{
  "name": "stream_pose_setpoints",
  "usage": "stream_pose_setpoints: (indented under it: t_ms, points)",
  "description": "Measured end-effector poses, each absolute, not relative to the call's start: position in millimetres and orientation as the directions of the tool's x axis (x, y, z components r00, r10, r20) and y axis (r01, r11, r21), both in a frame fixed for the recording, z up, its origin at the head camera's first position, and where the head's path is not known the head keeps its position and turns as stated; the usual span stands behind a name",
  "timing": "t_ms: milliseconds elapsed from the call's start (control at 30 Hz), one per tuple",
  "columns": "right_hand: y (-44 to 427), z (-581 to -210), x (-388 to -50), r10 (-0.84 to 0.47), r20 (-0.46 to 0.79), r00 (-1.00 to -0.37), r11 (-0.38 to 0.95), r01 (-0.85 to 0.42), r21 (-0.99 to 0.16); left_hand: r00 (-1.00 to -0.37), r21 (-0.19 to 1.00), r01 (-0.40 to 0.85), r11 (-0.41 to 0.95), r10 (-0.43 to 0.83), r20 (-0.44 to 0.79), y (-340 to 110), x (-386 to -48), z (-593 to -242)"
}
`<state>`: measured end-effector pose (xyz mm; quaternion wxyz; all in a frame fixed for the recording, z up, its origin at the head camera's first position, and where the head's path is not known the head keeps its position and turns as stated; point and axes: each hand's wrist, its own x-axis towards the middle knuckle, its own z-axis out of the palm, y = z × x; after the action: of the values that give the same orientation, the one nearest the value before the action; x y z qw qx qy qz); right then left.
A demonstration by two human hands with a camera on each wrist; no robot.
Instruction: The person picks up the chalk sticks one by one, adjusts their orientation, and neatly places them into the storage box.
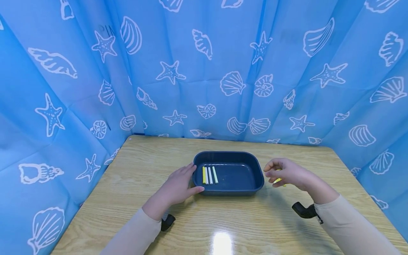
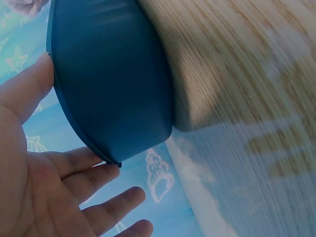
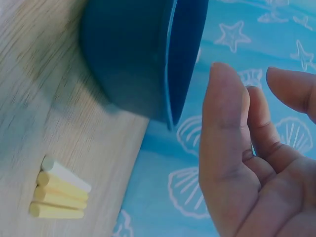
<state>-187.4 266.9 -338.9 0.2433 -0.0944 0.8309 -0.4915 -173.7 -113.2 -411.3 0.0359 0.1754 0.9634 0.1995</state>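
Observation:
A dark blue rectangular basin stands on the table, with several chalk sticks lying side by side at its left end: one yellow, the others white or pale. My left hand touches the basin's left rim, its thumb and fingers spread along the edge. To the right of the basin hovers my right hand, fingers loosely bent and nothing between them. Below it, several more chalk sticks lie in a row on the table, one white and the rest yellow; the hand mostly hides them in the head view.
A light wood-grain table carries everything. Blue curtains with white shells and starfish hang behind it and along both sides. Black wrist mounts stick out below both wrists.

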Motion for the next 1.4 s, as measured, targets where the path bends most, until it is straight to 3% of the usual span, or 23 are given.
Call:
stream_pose_setpoints:
  t_ms: [267,667,1067,1400]
  points:
    - [290.1,-350.1,-188.3,-0.350,-0.276,-0.895,0.481,0.081,-0.873,-0.935,0.392,0.323,0.861,0.354,-0.007,-113.9,-173.5,-412.5]
    - [311.9,-370.6,-197.8,-0.212,-0.269,-0.940,0.585,0.099,-0.805,-0.937,0.394,0.317,0.862,0.350,-0.012,-113.6,-174.2,-412.1]
    - [324.3,-387.9,-212.4,-0.147,-0.303,-0.942,0.622,0.150,-0.769,-0.936,0.404,0.315,0.859,0.351,-0.016,-113.2,-172.7,-408.7]
    - [332.6,-404.3,-225.8,-0.077,-0.381,-0.921,0.599,0.263,-0.756,-0.936,0.396,0.318,0.861,0.351,-0.011,-112.9,-172.6,-409.0]
